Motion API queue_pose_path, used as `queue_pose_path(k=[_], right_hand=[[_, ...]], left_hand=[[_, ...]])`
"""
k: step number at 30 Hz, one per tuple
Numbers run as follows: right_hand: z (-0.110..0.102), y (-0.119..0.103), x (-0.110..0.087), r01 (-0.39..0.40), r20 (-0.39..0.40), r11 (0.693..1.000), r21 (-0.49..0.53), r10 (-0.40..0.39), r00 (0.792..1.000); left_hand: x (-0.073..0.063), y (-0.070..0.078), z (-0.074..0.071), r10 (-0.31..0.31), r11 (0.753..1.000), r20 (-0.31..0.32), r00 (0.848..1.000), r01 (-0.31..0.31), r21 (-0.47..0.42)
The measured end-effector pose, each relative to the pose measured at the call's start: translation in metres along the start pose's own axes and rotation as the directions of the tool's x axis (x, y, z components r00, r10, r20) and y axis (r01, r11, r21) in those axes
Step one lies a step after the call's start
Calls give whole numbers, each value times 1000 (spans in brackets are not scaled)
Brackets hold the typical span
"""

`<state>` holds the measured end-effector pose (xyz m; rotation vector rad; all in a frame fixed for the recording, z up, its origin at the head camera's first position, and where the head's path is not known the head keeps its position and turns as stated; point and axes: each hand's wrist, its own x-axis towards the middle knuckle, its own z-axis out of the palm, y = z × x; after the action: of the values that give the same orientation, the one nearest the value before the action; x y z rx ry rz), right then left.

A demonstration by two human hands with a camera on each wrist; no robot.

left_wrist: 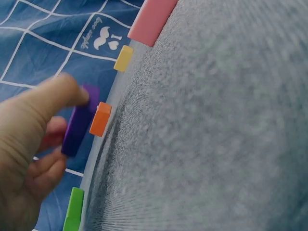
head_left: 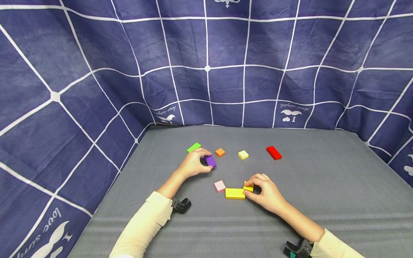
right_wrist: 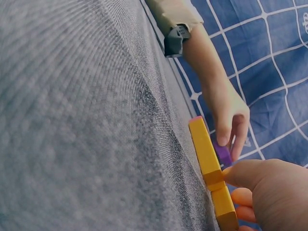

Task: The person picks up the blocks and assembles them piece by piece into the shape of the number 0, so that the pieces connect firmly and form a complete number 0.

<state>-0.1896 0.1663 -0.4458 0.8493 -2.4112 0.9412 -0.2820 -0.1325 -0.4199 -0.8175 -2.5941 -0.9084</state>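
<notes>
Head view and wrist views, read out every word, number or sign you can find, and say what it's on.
"I love simple": on the blue cloth, repeated, with mustache prints.
Edge prints on it: cut off, unreadable.
Left wrist device: marks too small to read.
Purple block, long yellow block: no lettering visible.

Open passage between pale-yellow square (head_left: pixel 243 154) and red block (head_left: pixel 274 153); orange square (head_left: pixel 220 152) in way just right of purple block (head_left: pixel 211 161).

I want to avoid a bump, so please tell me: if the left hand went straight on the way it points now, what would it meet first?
Probably the orange block, just beyond the purple block that the left hand pinches; height is unclear, so it might pass above.
</notes>
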Motion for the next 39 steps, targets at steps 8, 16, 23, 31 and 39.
queue_pose_path(k=[8, 16, 23, 31, 39], right_hand=[[0, 0, 0, 0, -2, 1000, 4, 0, 1000], [0, 0, 0, 3, -6, 1000, 0, -3, 1000], [0, -2, 0, 1, -9, 1000, 0, -1, 1000], [0, -3, 0, 5, -15, 1000, -5, -5, 1000], [0, -3, 0, -1, -9, 1000, -7, 1, 1000]], left_hand=[[0, 3, -1, 85, 994, 102, 991, -78, -70], [0, 9, 1, 139, 989, 161, 977, -128, -77], [-1, 14, 5, 155, 987, 205, 966, -141, -83], [-3, 17, 7, 179, 982, 219, 959, -162, -95], [-4, 15, 9, 175, 983, 238, 955, -159, -87]])
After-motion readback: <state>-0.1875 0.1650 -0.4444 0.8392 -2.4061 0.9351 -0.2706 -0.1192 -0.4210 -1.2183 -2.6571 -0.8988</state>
